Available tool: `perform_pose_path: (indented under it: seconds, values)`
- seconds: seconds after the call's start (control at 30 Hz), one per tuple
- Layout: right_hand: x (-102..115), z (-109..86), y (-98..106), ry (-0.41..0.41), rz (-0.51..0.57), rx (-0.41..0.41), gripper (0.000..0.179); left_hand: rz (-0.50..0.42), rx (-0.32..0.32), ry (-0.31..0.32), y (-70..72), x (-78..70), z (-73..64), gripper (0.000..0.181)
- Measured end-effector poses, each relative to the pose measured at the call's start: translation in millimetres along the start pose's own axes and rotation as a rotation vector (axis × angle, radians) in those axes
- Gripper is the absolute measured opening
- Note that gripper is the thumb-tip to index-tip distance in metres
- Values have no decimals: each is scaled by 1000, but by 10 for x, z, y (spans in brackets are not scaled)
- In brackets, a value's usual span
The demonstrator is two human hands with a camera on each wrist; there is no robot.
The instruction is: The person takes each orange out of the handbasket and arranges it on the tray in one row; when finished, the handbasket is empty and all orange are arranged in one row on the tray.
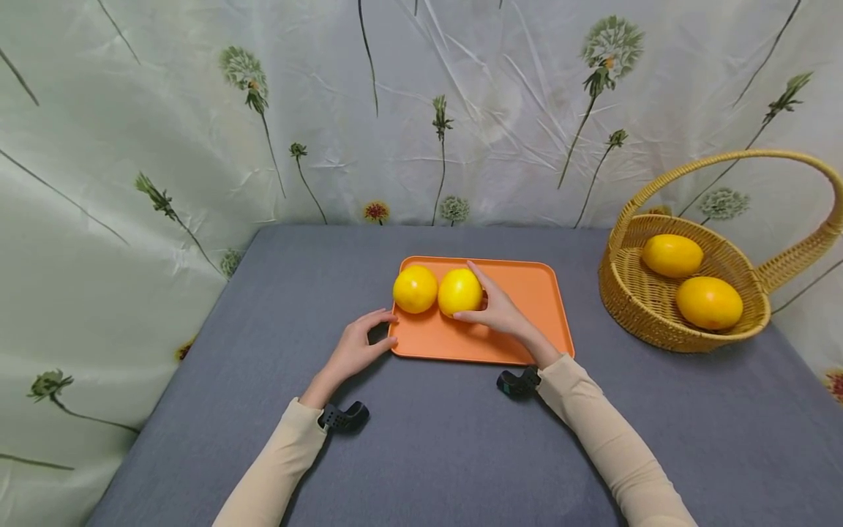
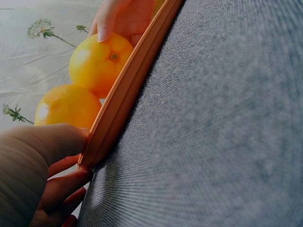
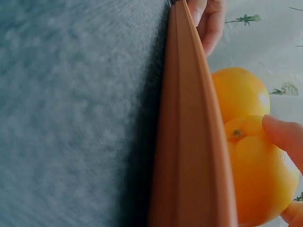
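An orange-coloured tray [image 1: 527,293] lies on the table with two oranges at its left end. My right hand [image 1: 497,311] holds the right orange [image 1: 459,292], thumb on the near side and fingers round the far side. Close beside it sits the left orange [image 1: 415,289], which no hand touches. At the tray's left edge is my left hand [image 1: 356,344], its thumb and fingers spread apart, the tips at the rim. In the left wrist view the left thumb [image 2: 71,139] is by the tray's corner, with other fingers partly hidden below it.
A wicker basket [image 1: 612,293] with a tall arched handle stands to the right of the tray. Inside it lie two yellow-orange fruits, one farther back [image 1: 672,255] and one nearer [image 1: 709,303]. A flower-printed curtain [image 1: 329,95] hangs behind the grey-blue tabletop [image 1: 428,454].
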State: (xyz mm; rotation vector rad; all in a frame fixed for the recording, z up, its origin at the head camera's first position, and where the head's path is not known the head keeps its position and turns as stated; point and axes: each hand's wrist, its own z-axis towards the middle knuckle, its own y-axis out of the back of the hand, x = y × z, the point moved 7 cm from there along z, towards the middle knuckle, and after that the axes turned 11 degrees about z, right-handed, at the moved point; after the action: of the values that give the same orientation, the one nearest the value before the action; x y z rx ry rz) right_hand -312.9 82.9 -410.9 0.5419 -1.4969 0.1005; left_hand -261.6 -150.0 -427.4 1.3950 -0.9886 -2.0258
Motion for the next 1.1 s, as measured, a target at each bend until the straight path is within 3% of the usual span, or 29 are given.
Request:
perform_pose_path:
  seconds: [0.33,0.67,0.9,1.1]
  values:
    - [-9,7,21,3,-12,6,101,13,-4,-12,9,0,4,39]
    - [65,-44,81,54,-98,-14,103,9,0,-10,-4,6,3,39]
    - [82,-56,179,72,-97,-105,84,5,2,-1,0,3,4,39]
    - [78,-41,198,66,-74,-93,72,5,0,-6,-1,-2,-1,39]
